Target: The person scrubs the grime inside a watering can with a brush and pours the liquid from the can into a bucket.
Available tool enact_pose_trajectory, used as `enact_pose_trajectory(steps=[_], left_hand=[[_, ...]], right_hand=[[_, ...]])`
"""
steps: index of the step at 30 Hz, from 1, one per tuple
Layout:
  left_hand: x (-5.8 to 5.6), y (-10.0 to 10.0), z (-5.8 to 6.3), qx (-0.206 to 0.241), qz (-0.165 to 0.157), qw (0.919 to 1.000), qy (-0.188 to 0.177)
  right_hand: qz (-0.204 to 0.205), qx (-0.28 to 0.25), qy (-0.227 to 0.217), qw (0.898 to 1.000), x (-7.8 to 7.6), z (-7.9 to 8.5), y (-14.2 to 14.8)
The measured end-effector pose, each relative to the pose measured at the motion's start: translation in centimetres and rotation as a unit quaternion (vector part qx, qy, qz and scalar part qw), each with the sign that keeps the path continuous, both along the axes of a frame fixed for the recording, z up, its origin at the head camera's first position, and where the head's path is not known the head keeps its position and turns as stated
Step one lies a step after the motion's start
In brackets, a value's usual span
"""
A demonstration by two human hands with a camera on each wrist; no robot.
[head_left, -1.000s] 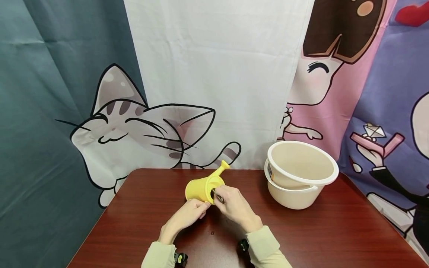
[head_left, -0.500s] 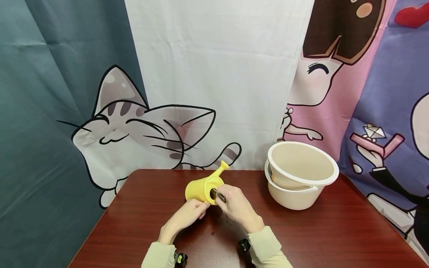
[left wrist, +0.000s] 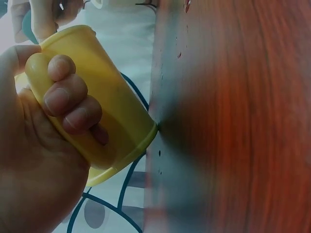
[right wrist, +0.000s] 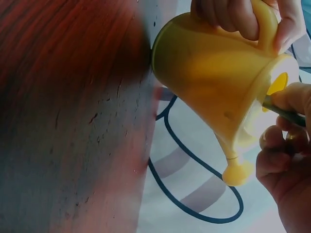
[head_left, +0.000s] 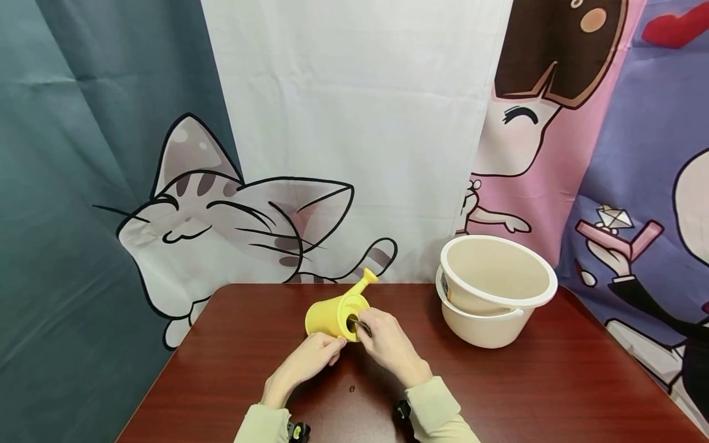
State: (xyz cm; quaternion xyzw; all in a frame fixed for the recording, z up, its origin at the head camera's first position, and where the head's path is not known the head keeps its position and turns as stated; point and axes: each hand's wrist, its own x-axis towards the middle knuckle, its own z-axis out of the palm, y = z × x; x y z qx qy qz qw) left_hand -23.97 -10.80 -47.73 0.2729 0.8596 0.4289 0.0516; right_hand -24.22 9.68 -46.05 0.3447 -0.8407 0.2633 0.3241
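A yellow watering can (head_left: 324, 317) is tipped over the table with its open top toward the right and its spout (head_left: 362, 282) pointing up and right. My left hand (head_left: 307, 360) grips the can's handle, its fingers curled through the loop in the left wrist view (left wrist: 68, 99). At the mouth, my right hand (head_left: 390, 344) pinches a slim dark stick-like handle (right wrist: 290, 116), which reaches into the opening. Whatever sits at the stick's inner end is hidden inside the can (right wrist: 209, 68). In the right wrist view, the can's base edge appears close to the tabletop.
Two cream plastic basins, the upper one (head_left: 493, 271) tilted inside the lower one (head_left: 487, 335), stand at the table's back right. Small wet drops (head_left: 351, 389) dot the reddish-brown table (head_left: 221, 381). A printed curtain (head_left: 354, 123) hangs behind the table.
The right hand shifts only slightly at the can's mouth, and the dark stick changes its angle a little. The left hand keeps its grip. The head view has tilted slightly.
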Motion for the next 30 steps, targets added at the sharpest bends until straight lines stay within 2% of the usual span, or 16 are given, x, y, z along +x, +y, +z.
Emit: enact_pose_trajectory(steps=[7,16,23,30], left_hand=[[0.1,-0.1,0.0,0.005,0.006,0.9999,-0.014],[0.0,-0.1,0.2,0.002,0.006,1.0000,-0.005],[0.0,-0.1,0.1,0.003,0.008,0.9998,-0.017],[0.1,0.0,0.1,-0.002,0.009,0.9998,-0.019]], right_hand=[[0.015,-0.006,0.006,1.000,0.2,0.2,-0.3],[0.026,-0.034,-0.016,0.999,0.9,1.7,-0.2],[0.032,-0.057,-0.029,0.997,1.1,2.5,0.0],[0.011,-0.052,-0.037,0.998,1.1,2.4,0.0]])
